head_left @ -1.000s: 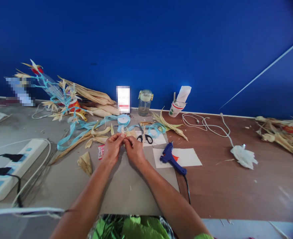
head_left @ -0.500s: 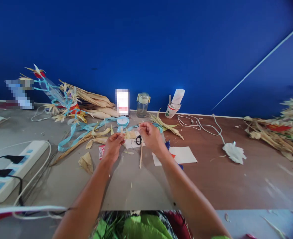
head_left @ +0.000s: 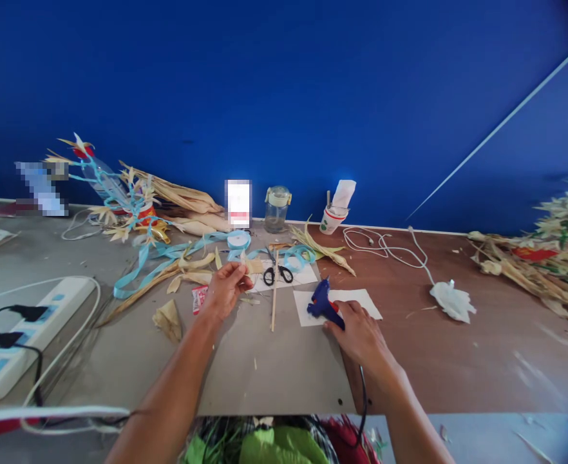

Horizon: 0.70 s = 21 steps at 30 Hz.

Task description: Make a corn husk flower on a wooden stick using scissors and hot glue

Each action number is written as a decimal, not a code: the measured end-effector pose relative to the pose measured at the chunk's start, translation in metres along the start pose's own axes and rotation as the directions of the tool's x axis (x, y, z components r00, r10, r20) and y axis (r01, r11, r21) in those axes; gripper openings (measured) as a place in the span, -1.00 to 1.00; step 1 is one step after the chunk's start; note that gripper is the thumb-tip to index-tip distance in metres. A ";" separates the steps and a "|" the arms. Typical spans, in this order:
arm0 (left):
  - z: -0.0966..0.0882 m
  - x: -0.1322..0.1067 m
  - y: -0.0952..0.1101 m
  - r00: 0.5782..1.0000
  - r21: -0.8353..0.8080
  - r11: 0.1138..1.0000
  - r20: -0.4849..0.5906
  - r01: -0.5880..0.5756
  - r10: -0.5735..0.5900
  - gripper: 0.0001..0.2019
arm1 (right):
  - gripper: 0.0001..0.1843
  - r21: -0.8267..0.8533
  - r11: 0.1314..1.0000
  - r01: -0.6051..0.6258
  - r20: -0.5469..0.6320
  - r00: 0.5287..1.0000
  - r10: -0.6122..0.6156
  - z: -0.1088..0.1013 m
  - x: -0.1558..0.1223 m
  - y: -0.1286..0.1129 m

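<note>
My left hand [head_left: 225, 291] is closed in a pinch on a small piece of dried corn husk [head_left: 252, 265] above the grey mat [head_left: 265, 361]. My right hand [head_left: 359, 335] is wrapped round the handle of the blue glue gun [head_left: 323, 303], which lies on a white sheet of paper [head_left: 361, 298]. A thin wooden stick [head_left: 274, 293] lies on the mat between my hands, just below the black scissors [head_left: 277, 274].
Light blue ribbon [head_left: 168, 248] and dried husks trail across the back left. A power strip [head_left: 20, 328] with plugs sits at the left. A glass jar [head_left: 277, 209], a paper cup [head_left: 332, 219], a white cable [head_left: 385, 245] and husk bundles [head_left: 530, 270] stand further back and right.
My right hand let go of the wooden stick, which now lies on the mat, then moved right and down and closed on the glue gun. My left hand kept its pinch on the husk.
</note>
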<state>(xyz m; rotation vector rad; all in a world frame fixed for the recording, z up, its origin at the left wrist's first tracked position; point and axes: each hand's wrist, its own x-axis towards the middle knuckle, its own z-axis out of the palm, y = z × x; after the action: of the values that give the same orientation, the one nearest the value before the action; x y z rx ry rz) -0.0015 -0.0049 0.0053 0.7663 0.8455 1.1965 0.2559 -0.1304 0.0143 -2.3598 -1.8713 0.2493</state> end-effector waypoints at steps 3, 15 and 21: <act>-0.002 0.001 -0.001 1.000 -0.005 1.000 0.012 -0.011 0.011 -0.73 | -0.54 -0.046 0.999 -0.006 0.067 0.998 0.009 -0.001 0.001 -0.004; 0.003 -0.001 0.002 1.000 -0.018 1.000 0.000 -0.021 0.021 -0.72 | -0.71 0.407 0.898 0.171 -0.246 0.967 -0.072 -0.017 0.016 -0.017; 0.007 -0.002 -0.002 0.997 0.069 0.994 -0.009 -0.081 0.082 -0.69 | -0.78 0.615 0.654 0.439 -0.397 0.890 -0.224 -0.020 0.067 -0.103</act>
<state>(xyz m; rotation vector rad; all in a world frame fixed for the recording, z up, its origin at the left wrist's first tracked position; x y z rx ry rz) 0.0052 -0.0074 0.0075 0.8567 0.8757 1.2510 0.1767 -0.0416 0.0501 -1.4238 -1.6318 0.4461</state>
